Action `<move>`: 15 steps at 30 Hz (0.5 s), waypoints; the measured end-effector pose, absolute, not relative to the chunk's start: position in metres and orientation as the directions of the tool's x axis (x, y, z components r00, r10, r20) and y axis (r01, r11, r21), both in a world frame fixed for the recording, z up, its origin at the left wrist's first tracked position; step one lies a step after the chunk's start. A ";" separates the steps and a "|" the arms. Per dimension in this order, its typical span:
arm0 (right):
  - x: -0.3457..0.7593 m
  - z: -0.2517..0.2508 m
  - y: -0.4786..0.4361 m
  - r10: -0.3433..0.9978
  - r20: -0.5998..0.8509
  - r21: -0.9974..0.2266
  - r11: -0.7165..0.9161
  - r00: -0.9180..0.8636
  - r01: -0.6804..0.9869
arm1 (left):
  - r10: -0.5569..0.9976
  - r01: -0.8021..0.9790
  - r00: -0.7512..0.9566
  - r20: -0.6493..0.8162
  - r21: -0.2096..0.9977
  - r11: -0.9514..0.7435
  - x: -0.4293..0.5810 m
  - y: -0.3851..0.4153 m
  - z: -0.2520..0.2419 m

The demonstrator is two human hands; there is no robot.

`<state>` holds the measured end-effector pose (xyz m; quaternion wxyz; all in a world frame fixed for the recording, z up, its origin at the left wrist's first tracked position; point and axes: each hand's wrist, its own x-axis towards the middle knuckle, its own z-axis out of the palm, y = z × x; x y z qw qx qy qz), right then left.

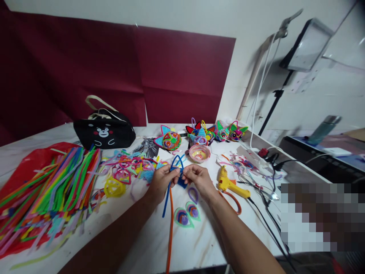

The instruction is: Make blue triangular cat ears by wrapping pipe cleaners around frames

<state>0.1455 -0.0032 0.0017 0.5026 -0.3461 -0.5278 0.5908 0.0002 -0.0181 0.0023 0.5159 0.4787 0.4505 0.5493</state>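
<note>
My left hand and my right hand meet over the middle of the table, thumbs and fingers pinched on a blue pipe cleaner. It arches up in a loop above the fingertips, and one end hangs down at the left. A dark blue fuzzy piece shows just below the fingers; whether it joins the pipe cleaner I cannot tell. Beneath my left hand an orange pipe cleaner runs toward the front edge. Two coiled teardrop shapes in green, orange and purple lie nearby, with a purple loop above them.
Bundled coloured pipe cleaners lie on red plastic at left. A yellow glue gun with its cord is at right, near scissors with orange handles. Behind stand a bowl, several colourful cat-eared heads and a black bag.
</note>
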 end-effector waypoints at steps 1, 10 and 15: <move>0.145 0.002 -0.003 0.961 0.119 -0.972 0.062 -0.250 -0.225 | 0.998 -0.131 -0.005 0.065 0.989 -0.065 0.001 -0.018 0.002; 0.146 0.004 -0.004 0.951 0.131 -0.971 0.066 -0.280 -0.231 | 0.995 -0.106 0.011 0.102 0.989 -0.101 0.000 -0.018 0.000; 0.148 0.002 -0.002 0.943 0.180 -0.968 0.119 -0.280 -0.223 | 0.995 -0.093 0.039 0.088 0.992 -0.084 -0.002 -0.017 -0.004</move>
